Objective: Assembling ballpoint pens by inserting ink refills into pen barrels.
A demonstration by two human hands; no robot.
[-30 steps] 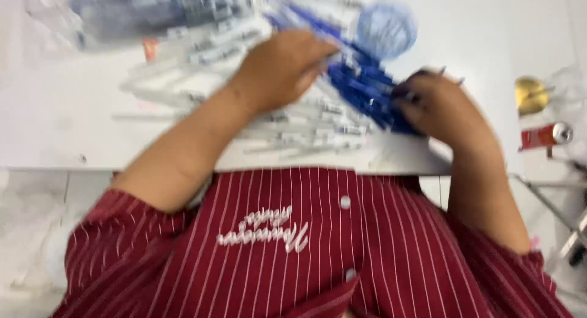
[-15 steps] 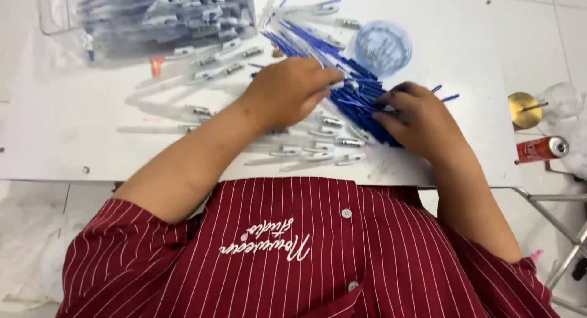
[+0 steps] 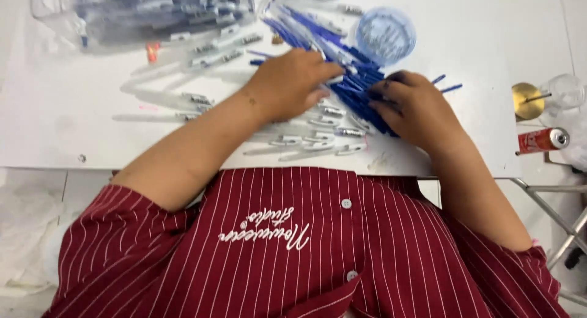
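A heap of blue pen refills lies at the middle of my white table, its thin rods running mostly on a slant from far-left to near-right, a few tips poking out past my right knuckles. My left hand rests palm-down on the heap's left edge, fingers stretched toward the blue rods and touching them; whether anything is pinched beneath, I cannot tell. My right hand covers the heap's near-right end, fingers curled down into the rods, and its grip is hidden too. Both hands touch the pile, meeting over its middle, the left at its far-left part and the right at the near end.

Under and beside my left hand lie clear pen barrels with metal clips, scattered roughly crosswise to the blue rods and spreading left across the table. Just beyond the heap stands a round clear lid or tub, touching or nearly touching the farthest rods. At the far-left corner sits a clear plastic box packed with finished pens. Off the table's right edge, well apart from my hands, are a red can, a brass-coloured round thing and a clear glass. My red striped shirt fills the foreground.
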